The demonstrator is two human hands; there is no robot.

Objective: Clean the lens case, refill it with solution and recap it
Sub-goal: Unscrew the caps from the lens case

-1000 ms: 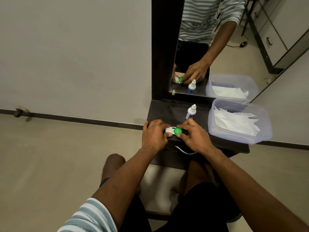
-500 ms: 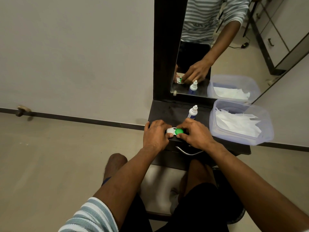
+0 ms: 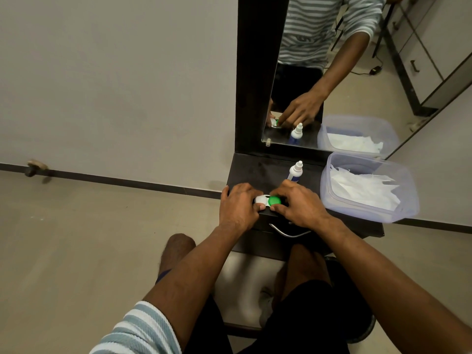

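**Now both hands are working the caps at the shelf's front edge**

Barely anything is shifting vs the frames a sec ago: hands are staying clamped on the lens case, same spot, w/ only a slight re-curl of the right fingers over the green cap. Judging by that, the task is probably still at the uncapping (or twisting) stage, since both caps are still on.

Going left to right: the left hand is curling round the case's white cap end, thumb tucked under it, holding the case steady. The case is sitting on the dark shelf right at its front lip, btw the two hands. The right hand is pinching the green cap w/ curled fingers & thumb. Just behind the right hand the solution bottle is standing upright, near but not touching. Further right the clear tub of white tissues is sitting at the shelf's right end, partly overhanging the front.

Edges: the case is right at the front lip, so a slip is likely sending it floorward. Open room is lying behind the left hand toward the mirror; the right side is getting crowded by bottle & tub.
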